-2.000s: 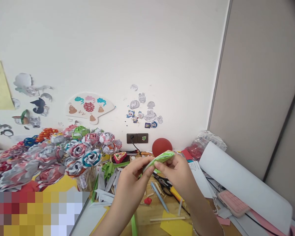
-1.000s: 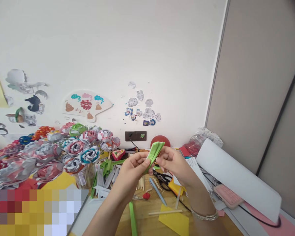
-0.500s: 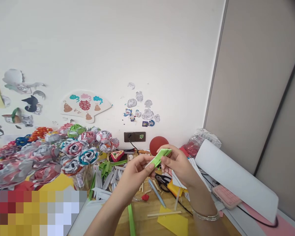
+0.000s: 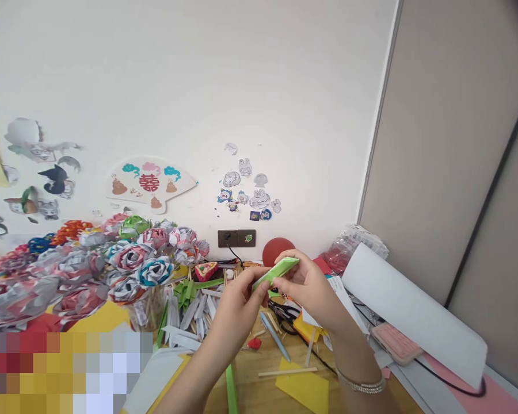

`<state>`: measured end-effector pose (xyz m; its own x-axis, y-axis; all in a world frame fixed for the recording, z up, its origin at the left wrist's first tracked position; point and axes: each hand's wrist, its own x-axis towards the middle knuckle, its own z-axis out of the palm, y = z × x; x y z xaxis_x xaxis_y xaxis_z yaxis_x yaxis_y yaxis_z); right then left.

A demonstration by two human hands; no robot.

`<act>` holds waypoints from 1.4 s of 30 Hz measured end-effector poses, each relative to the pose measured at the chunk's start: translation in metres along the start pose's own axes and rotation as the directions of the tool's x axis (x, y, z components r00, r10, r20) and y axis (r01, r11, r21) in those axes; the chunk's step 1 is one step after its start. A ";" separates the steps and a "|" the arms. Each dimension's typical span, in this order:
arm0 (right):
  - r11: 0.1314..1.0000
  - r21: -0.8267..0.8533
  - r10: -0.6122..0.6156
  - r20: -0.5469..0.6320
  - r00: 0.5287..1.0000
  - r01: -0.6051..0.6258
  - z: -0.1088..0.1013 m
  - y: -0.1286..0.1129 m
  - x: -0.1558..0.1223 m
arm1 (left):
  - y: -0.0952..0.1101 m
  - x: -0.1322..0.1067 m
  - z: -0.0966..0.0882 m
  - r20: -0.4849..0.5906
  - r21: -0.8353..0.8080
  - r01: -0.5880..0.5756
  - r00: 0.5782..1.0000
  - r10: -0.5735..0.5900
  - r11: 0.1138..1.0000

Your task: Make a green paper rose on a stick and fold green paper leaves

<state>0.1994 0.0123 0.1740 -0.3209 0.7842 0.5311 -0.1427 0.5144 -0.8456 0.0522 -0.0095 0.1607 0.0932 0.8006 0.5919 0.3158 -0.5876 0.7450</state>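
Observation:
A narrow folded piece of green paper (image 4: pixel 277 271) is held up above the wooden desk (image 4: pixel 263 394), slanting up to the right. My left hand (image 4: pixel 238 313) pinches its lower left end between thumb and fingers. My right hand (image 4: pixel 309 287), with a bracelet on the wrist, pinches the paper near its upper right end. Both hands are closed on the paper. Below them on the desk lie black scissors (image 4: pixel 287 313), a blue pen (image 4: pixel 275 336) and thin wooden sticks (image 4: pixel 282 372).
A big cluster of paper roses (image 4: pixel 112 261) fills the left. Green and white paper strips (image 4: pixel 190 307) lie by it. Yellow paper (image 4: pixel 304 391), a green strip (image 4: pixel 230 391), a red ball (image 4: pixel 275 251), a rolled white sheet (image 4: pixel 410 313) and a pink case (image 4: pixel 397 345) crowd the right.
The folded green paper has been turned between my hands, from pointing steeply up to lying flatter and narrower. Both hands stay pinched on it. The view shifted slightly.

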 end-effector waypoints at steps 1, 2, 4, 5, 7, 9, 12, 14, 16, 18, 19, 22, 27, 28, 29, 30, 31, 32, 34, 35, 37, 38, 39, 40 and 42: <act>1.000 0.008 0.002 -0.013 1.000 -0.002 0.001 0.000 0.000 | 0.000 0.000 0.000 -0.005 0.068 -0.017 1.000 0.017 0.998; 1.000 0.022 0.005 -0.027 1.000 -0.005 0.002 0.000 0.000 | 0.000 -0.001 0.000 -0.015 0.140 -0.041 0.999 0.044 0.989; 0.999 0.048 0.015 -0.051 0.999 -0.013 0.004 0.000 -0.001 | -0.001 -0.001 -0.001 -0.042 0.257 -0.099 0.993 0.114 0.961; 0.998 0.057 0.014 -0.057 0.998 -0.010 0.005 0.000 -0.001 | -0.002 -0.001 -0.001 -0.049 0.292 -0.133 0.987 0.153 0.947; 0.998 0.065 0.001 -0.057 0.998 0.002 0.007 0.000 -0.001 | -0.004 -0.002 -0.001 -0.047 0.324 -0.196 0.974 0.222 0.925; 0.997 0.072 -0.009 -0.058 0.998 0.013 0.008 0.001 -0.001 | -0.006 -0.002 -0.001 -0.047 0.343 -0.237 0.962 0.268 0.909; 0.994 0.105 -0.003 -0.057 0.998 0.009 0.010 0.001 0.001 | -0.008 -0.003 0.001 -0.078 0.369 -0.267 0.946 0.316 0.890; 0.992 0.127 0.000 -0.045 0.999 0.006 0.010 0.001 0.002 | -0.008 -0.004 0.002 -0.095 0.373 -0.266 0.942 0.322 0.889; 0.989 0.148 -0.003 -0.029 1.000 0.007 0.009 0.002 0.002 | -0.008 -0.005 0.002 -0.093 0.366 -0.260 0.945 0.313 0.894; 0.985 0.170 -0.018 -0.021 1.000 0.021 0.009 0.002 0.003 | -0.006 -0.005 0.002 -0.080 0.356 -0.252 0.951 0.298 0.900; 0.983 0.179 -0.029 -0.020 0.999 0.032 0.009 0.003 0.003 | -0.006 -0.005 0.001 -0.074 0.351 -0.250 0.953 0.293 0.902; 0.980 0.191 -0.056 -0.022 0.998 0.060 0.008 0.003 0.002 | -0.004 -0.004 0.001 -0.065 0.348 -0.250 0.955 0.289 0.904; 0.990 0.141 -0.010 -0.014 1.000 0.012 0.005 0.001 0.000 | -0.005 -0.003 0.002 -0.060 0.379 -0.276 0.945 0.321 0.884; 0.990 0.139 0.003 0.000 1.000 -0.003 0.005 0.001 -0.001 | -0.005 -0.003 0.002 -0.066 0.387 -0.293 0.937 0.343 0.874; 0.990 0.143 0.013 0.015 1.000 -0.015 0.004 0.001 -0.001 | -0.005 -0.003 0.002 -0.075 0.397 -0.311 0.927 0.368 0.864; 0.989 0.146 0.018 0.030 0.999 -0.023 0.003 0.001 -0.001 | -0.006 -0.003 0.003 -0.084 0.408 -0.326 0.917 0.390 0.853; 0.989 0.146 0.020 0.041 0.999 -0.026 0.003 0.001 -0.001 | -0.006 -0.002 0.003 -0.091 0.421 -0.336 0.909 0.408 0.843; 0.989 0.143 0.018 0.049 0.999 -0.025 0.003 0.002 0.000 | -0.006 -0.002 0.003 -0.099 0.435 -0.339 0.903 0.419 0.834; 0.992 0.127 0.009 0.056 0.998 -0.016 0.002 0.003 0.000 | -0.007 -0.003 0.004 -0.117 0.465 -0.332 0.896 0.428 0.821; 0.993 0.120 0.003 0.061 0.998 -0.010 0.003 0.004 0.001 | -0.008 -0.003 0.004 -0.127 0.479 -0.323 0.894 0.429 0.816; 0.994 0.112 -0.006 0.070 0.998 -0.002 0.003 0.007 0.001 | -0.009 -0.004 0.005 -0.147 0.499 -0.309 0.891 0.430 0.810; 0.994 0.112 -0.009 0.073 0.997 0.001 0.003 0.008 0.001 | -0.009 -0.005 0.005 -0.153 0.502 -0.306 0.889 0.431 0.809; 0.993 0.116 -0.013 0.075 0.997 0.004 0.004 0.010 0.001 | -0.009 -0.005 0.005 -0.156 0.499 -0.305 0.890 0.429 0.811; 0.992 0.126 -0.017 0.078 0.997 0.007 0.004 0.011 0.001 | -0.009 -0.006 0.005 -0.157 0.491 -0.300 0.893 0.422 0.818; 0.986 0.168 -0.030 0.081 0.996 0.016 0.004 0.014 0.002 | -0.009 -0.006 0.005 -0.162 0.460 -0.280 0.906 0.390 0.843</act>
<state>0.1930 0.0202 0.1627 -0.3916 0.7373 0.5505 -0.3028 0.4617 -0.8338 0.0532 -0.0090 0.1492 0.0544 0.4775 0.8770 0.6740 -0.6656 0.3205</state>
